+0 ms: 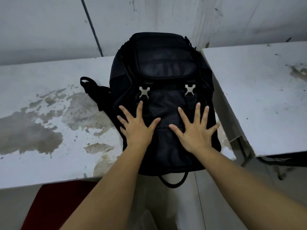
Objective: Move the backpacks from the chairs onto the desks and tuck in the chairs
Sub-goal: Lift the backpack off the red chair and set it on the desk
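Observation:
A black backpack (164, 70) with two silver buckles lies flat on the right end of a stained white desk (49, 130). Its top handle loop hangs over the desk's front edge. My left hand (137, 127) rests palm down on the lower left of the pack, fingers spread. My right hand (196, 128) lies flat beside it on the lower right, fingers spread too. Neither hand grips anything. A red chair seat (56, 206) shows below the desk's front edge at the lower left.
A second white desk (265, 97) stands to the right, separated by a narrow gap. A dark shape lies under its front edge. A scuffed white wall with a dark cable runs behind both desks. Pale floor tiles show below.

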